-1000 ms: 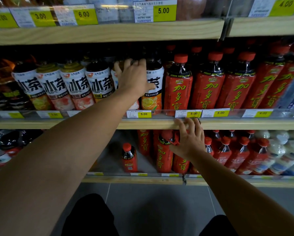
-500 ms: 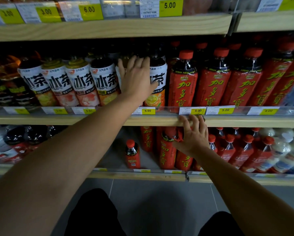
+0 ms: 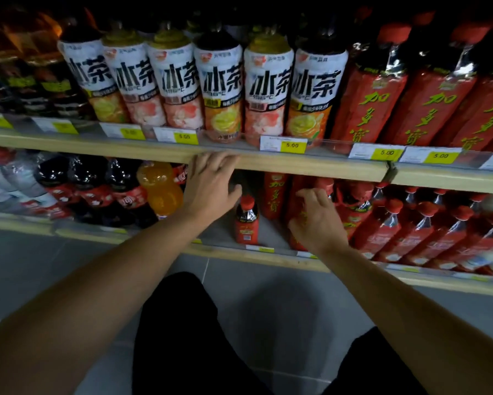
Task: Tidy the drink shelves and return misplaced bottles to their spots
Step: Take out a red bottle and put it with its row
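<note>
My left hand (image 3: 211, 189) is open and holds nothing; its fingertips reach the wooden edge of the middle shelf (image 3: 311, 166), in front of the lower shelf's gap. My right hand (image 3: 318, 223) curls around a large red-labelled bottle (image 3: 295, 240) on the lower shelf (image 3: 231, 252). Between the two hands a small red bottle (image 3: 246, 220) stands alone and upright. An orange soda bottle (image 3: 161, 189) sits just left of my left hand, among dark cola bottles (image 3: 91, 189). White-labelled tea bottles (image 3: 222, 89) line the middle shelf above.
Tall red herbal-tea bottles (image 3: 373, 101) fill the middle shelf's right side, and smaller ones (image 3: 422, 229) lean in rows at the lower right. Yellow price tags (image 3: 292, 145) run along the shelf rail. Grey floor tiles (image 3: 268, 295) and my dark-clad knees are below.
My left hand has left the white-labelled tea bottle and dropped to the middle shelf's edge. My right hand has sunk lower onto the large red bottle. The view has tilted down and left.
</note>
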The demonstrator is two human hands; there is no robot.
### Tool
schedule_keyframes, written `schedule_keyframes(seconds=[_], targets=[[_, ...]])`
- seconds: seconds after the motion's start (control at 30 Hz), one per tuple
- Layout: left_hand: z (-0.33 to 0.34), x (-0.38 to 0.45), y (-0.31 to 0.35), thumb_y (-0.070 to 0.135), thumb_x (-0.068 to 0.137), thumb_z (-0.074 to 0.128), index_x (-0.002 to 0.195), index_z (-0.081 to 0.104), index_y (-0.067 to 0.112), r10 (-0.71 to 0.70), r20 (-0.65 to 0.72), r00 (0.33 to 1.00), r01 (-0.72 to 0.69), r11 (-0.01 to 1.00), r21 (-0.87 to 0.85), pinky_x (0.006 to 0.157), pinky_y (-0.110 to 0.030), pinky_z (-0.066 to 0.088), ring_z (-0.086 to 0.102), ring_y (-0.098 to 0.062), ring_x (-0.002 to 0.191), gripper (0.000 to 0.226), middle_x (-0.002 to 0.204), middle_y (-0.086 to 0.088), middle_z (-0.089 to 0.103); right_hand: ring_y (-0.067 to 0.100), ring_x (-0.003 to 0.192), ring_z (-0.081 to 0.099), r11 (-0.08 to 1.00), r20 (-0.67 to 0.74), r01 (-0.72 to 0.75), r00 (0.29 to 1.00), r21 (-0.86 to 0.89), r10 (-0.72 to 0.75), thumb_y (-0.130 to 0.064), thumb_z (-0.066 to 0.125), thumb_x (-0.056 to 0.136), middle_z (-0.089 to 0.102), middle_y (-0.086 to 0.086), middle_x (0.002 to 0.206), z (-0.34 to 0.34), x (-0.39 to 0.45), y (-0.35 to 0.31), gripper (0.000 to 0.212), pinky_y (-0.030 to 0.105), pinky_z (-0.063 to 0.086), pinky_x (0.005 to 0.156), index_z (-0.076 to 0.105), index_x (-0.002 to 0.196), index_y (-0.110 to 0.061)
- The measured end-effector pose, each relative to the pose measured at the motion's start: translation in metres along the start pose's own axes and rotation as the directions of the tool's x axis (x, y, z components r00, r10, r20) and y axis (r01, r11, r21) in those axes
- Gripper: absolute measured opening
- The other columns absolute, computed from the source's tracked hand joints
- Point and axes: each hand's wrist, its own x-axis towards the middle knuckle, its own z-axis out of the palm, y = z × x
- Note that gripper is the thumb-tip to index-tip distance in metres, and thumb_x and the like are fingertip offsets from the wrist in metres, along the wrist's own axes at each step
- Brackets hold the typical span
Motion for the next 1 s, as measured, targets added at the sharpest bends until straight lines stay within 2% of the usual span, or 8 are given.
schedule_keyframes(seconds=[0.1,0.2,0.43,0.53,0.63,0.77,0.87,1.0], targets=[[0.011,-0.006,-0.024,0.046,0.081,0.066,0.143,0.043,0.026,-0.028,0.066,0.997,0.022,0.996,0.085,0.113,-0.061,0.019,0.031,-0.037,0.136,0.07,0.148,-0.004,0.039,0.034,0.116,0.053,0.998,0.194,-0.062,0.979,0.012,0.058,-0.023,0.068,0.083,0.047,0.01,0.128,0.027,0.008,-0.019,0.058,0.04,0.048,0.095,0.048,0.136,-0.012],[0.019,-0.005,-0.047,0.049,0.086,0.061,0.15,0.034,0.033,-0.049,0.065,0.997,0.044,0.996,0.08,0.115,-0.067,0.011,0.023,-0.041,0.143,0.071,0.156,-0.005,0.033,0.034,0.111,0.056,0.995,0.267,-0.098,0.959,-0.007,0.096,-0.026,0.067,0.086,0.048,0.007,0.127,0.05,0.024,-0.034,0.056,0.039,0.049,0.089,0.047,0.137,-0.016],[0.047,-0.004,-0.064,0.047,0.086,0.061,0.145,0.046,0.034,0.021,-0.18,0.984,-0.01,0.998,0.065,0.11,-0.072,0.015,0.036,-0.045,0.136,0.062,0.147,-0.007,0.049,0.034,0.122,0.055,0.979,0.332,-0.169,0.922,-0.117,0.199,-0.034,0.066,0.09,0.048,0.01,0.141,0.103,0.07,-0.048,0.06,0.043,0.048,0.098,0.041,0.143,-0.021],[0.056,-0.003,-0.069,0.047,0.086,0.062,0.146,0.046,0.034,0.051,-0.214,0.976,-0.038,0.997,0.064,0.11,-0.074,0.012,0.034,-0.045,0.136,0.063,0.146,-0.008,0.05,0.035,0.132,0.048,0.97,0.381,-0.169,0.897,-0.173,0.225,-0.036,0.063,0.093,0.035,0.011,0.155,0.124,0.081,-0.044,0.067,0.044,0.047,0.103,0.032,0.151,-0.026],[0.06,-0.003,-0.07,0.047,0.085,0.063,0.145,0.048,0.035,0.046,-0.236,0.971,-0.035,0.998,0.05,0.109,-0.075,0.011,0.036,-0.046,0.136,0.063,0.145,-0.009,0.051,0.04,0.132,0.048,0.969,0.404,-0.182,0.884,-0.168,0.236,-0.036,0.059,0.097,0.025,0.013,0.16,0.14,0.085,-0.041,0.066,0.047,0.049,0.102,0.025,0.154,-0.032],[0.063,-0.002,-0.07,0.046,0.083,0.064,0.144,0.049,0.034,0.043,-0.236,0.971,-0.036,0.999,0.033,0.107,-0.077,0.013,0.038,-0.048,0.135,0.064,0.143,-0.01,0.053,0.038,0.119,0.058,0.97,0.377,-0.211,0.894,-0.123,0.242,-0.035,0.061,0.096,0.044,0.013,0.145,0.155,0.094,-0.039,0.064,0.045,0.054,0.093,0.029,0.151,-0.034],[0.063,-0.003,-0.071,0.044,0.08,0.065,0.147,0.046,0.034,0.053,-0.201,0.978,-0.041,0.997,0.063,0.106,-0.078,0.013,0.036,-0.049,0.136,0.07,0.145,-0.011,0.051,0.031,0.108,0.063,0.959,0.332,-0.276,0.901,-0.061,0.28,-0.034,0.061,0.096,0.058,0.013,0.129,0.158,0.097,-0.038,0.052,0.034,0.055,0.081,0.042,0.144,-0.032],[0.055,-0.004,-0.069,0.046,0.079,0.063,0.15,0.04,0.034,0.049,-0.137,0.989,-0.039,0.996,0.075,0.107,-0.078,0.011,0.032,-0.049,0.138,0.075,0.149,-0.011,0.046,0.034,0.106,0.065,0.97,0.314,-0.232,0.918,-0.074,0.244,-0.029,0.064,0.094,0.063,0.015,0.124,0.147,0.091,-0.037,0.047,0.043,0.058,0.088,0.049,0.138,-0.027]])
